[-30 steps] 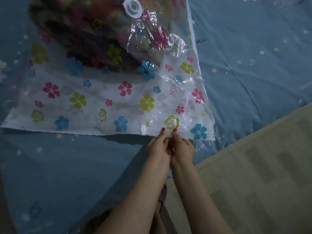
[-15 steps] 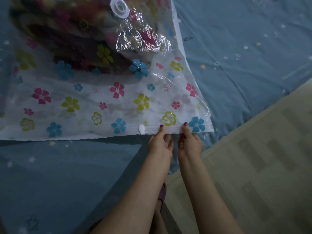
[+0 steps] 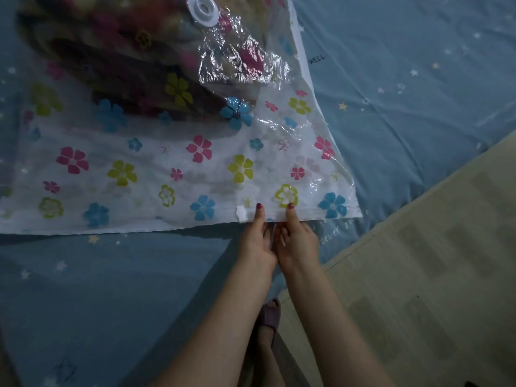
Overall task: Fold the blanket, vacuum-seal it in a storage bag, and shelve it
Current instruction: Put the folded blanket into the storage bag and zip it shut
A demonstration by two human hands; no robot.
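Note:
A clear storage bag [image 3: 156,174] printed with coloured flowers lies on the blue bed. The folded dark floral blanket [image 3: 117,51] fills its far half, under a white round valve [image 3: 203,9]. My left hand [image 3: 258,238] and my right hand [image 3: 297,238] sit side by side at the bag's near zip edge, each pinching the edge between thumb on top and fingers underneath. A small white slider clip [image 3: 240,213] sits on the zip edge just left of my left thumb.
The blue star-printed sheet [image 3: 405,93] covers the bed all round the bag. A pale wood-look floor [image 3: 418,289] runs along the bed's right side. My foot in a purple slipper [image 3: 269,317] stands below my arms.
My hands parted about half a second ago, the right sliding right along the zip edge; now they are close together again on the edge. The view shifted slightly.

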